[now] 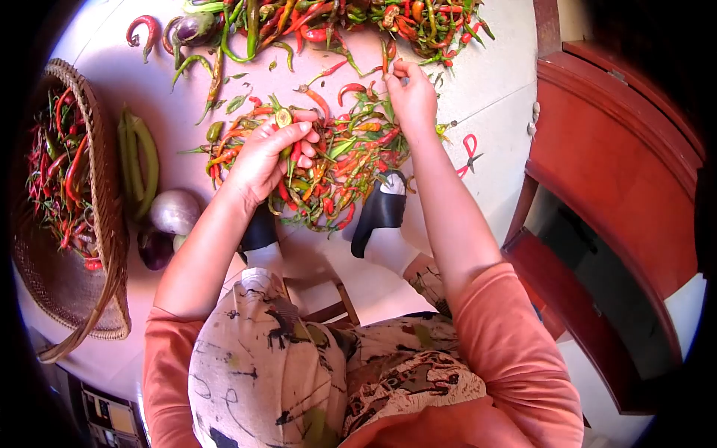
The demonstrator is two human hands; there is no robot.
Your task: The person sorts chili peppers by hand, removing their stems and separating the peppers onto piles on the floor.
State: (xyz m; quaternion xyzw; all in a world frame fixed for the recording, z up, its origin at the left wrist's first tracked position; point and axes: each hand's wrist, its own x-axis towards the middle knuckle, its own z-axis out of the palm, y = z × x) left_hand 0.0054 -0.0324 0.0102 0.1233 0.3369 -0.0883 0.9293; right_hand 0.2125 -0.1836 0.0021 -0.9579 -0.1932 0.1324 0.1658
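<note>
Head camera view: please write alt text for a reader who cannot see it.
A person's left hand holds peppers over a pepper pile on a pale floor, while the right hand is near the edge of a second heap. At left, a wicker basket holds red peppers; at right lie red-handled scissors.

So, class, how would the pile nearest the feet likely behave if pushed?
The pile would probably scatter rather than slide as one, since its peppers lie loose and jumbled. Many look slim, so each is likely light. Several curve, so they might rock rather than roll freely.
</note>
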